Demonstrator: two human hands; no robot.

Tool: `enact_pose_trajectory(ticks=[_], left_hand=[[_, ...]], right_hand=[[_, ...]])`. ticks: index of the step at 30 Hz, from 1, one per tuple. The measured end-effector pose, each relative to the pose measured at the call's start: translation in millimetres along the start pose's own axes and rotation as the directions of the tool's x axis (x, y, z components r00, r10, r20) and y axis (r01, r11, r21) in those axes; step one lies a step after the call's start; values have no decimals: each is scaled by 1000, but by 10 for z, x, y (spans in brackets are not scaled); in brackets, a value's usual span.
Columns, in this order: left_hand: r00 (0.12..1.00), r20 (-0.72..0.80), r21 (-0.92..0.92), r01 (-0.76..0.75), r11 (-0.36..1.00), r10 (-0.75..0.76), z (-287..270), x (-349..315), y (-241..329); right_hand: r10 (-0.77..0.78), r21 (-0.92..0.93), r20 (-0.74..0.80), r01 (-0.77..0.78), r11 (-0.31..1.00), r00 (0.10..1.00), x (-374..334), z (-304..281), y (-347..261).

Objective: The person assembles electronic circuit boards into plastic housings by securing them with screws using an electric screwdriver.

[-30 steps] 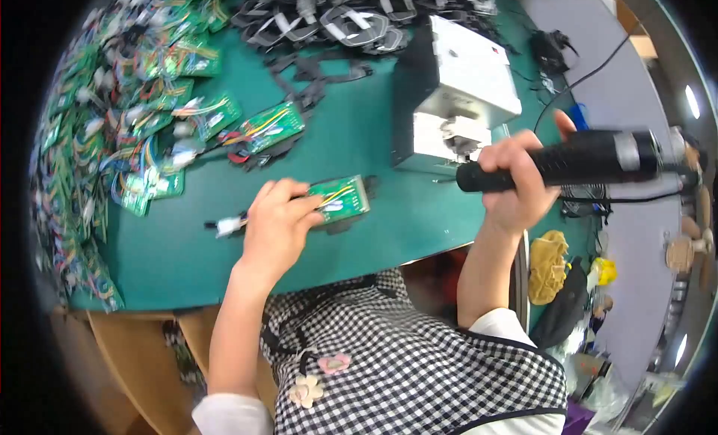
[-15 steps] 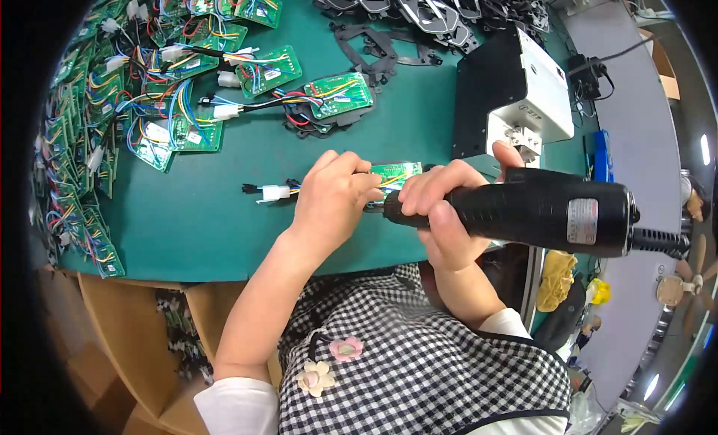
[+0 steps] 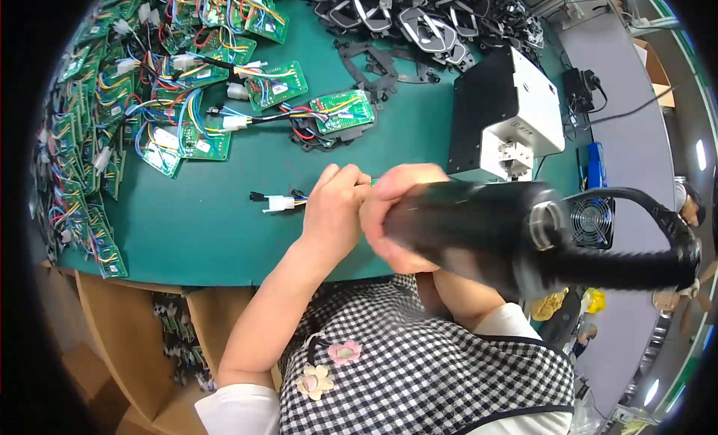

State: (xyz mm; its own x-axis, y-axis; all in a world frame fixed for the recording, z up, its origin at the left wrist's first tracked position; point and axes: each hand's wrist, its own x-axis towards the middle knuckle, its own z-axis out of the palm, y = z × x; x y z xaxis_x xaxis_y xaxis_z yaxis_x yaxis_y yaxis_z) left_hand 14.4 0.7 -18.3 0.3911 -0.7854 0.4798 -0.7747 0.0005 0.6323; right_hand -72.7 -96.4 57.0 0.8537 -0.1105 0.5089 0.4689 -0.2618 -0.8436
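My right hand (image 3: 404, 218) is wrapped around a black electric screwdriver (image 3: 471, 225), blurred by motion, its rear end and thick cable pointing right. Close beside it, my left hand (image 3: 334, 210) has its fingers bent together over a green circuit board, which the two hands and the tool almost wholly cover. From under the left hand a white connector (image 3: 280, 203) with short wires sticks out to the left. The screwdriver's tip is hidden behind my hands.
Several wired circuit boards (image 3: 206, 143) crowd the left of the green table (image 3: 202, 225). Beyond my hands, another board (image 3: 344, 112) rests on a black frame. Black plastic parts (image 3: 430, 31) are heaped at the back. A black and white box-shaped machine (image 3: 508, 121) stands at the right.
The screwdriver's rear end has swung toward me and its cable has shifted. My right hand has moved left against my left hand, covering the board that showed before.
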Motion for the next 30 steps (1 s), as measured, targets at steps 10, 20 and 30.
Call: enact_pose_trajectory(ticks=[10, 20, 30], left_hand=[[993, -87, -188, 62, 980, -79, -74, 75, 124], [961, -273, 238, 110, 965, -43, -556, 484, -269], [993, -2, 410, -105, 906, 116, -450, 1659, -14]], right_hand=[[72, -182, -52, -80, 980, 996, -195, -71, 85], [15, 298, -596, 204, 932, 803, -313, -424, -153], [107, 386, -648, 205, 899, 754, -446, -584, 135]])
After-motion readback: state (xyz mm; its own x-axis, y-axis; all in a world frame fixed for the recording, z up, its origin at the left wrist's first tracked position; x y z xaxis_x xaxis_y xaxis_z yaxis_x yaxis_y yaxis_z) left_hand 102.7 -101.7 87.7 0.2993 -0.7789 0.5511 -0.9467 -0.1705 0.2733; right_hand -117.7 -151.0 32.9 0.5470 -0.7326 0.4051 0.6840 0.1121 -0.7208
